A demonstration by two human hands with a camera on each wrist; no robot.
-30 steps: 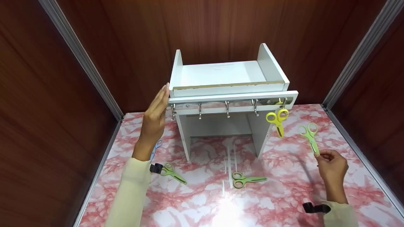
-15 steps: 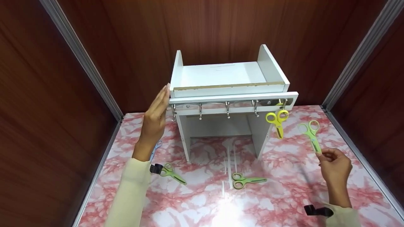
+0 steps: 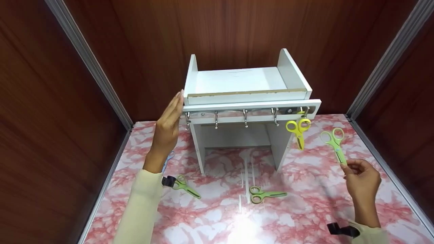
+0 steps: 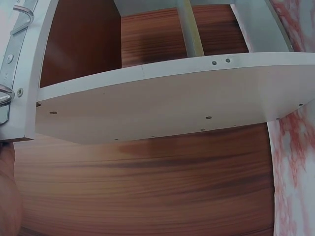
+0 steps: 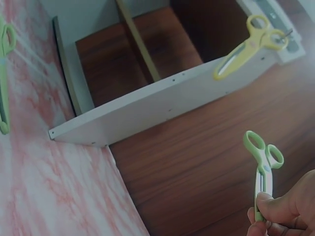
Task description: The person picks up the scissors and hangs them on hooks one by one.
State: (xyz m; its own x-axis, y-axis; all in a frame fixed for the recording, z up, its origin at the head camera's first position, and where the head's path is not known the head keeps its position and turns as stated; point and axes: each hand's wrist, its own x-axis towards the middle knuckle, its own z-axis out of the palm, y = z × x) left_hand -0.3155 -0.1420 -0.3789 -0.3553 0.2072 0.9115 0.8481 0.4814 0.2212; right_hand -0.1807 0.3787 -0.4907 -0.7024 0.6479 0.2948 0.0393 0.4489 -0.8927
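My right hand pinches the blade end of green scissors, whose handle loops point up, to the right of a white shelf unit. In the right wrist view the thumb and fingers grip the tip of these scissors. Straight fingers of my left hand rest against the unit's left side, beside the end of the hook rail. Yellow scissors hang by one loop from the rail's rightmost hook; the other hooks carry nothing.
Green scissors lie on the marbled red-and-white table in front of the unit. More green scissors and partly hidden blue scissors lie near the left forearm. Brown wood panels enclose the back and sides.
My right hand has shifted slightly to the right with the green scissors, whose loops now stand a little higher. The left hand stays against the unit.
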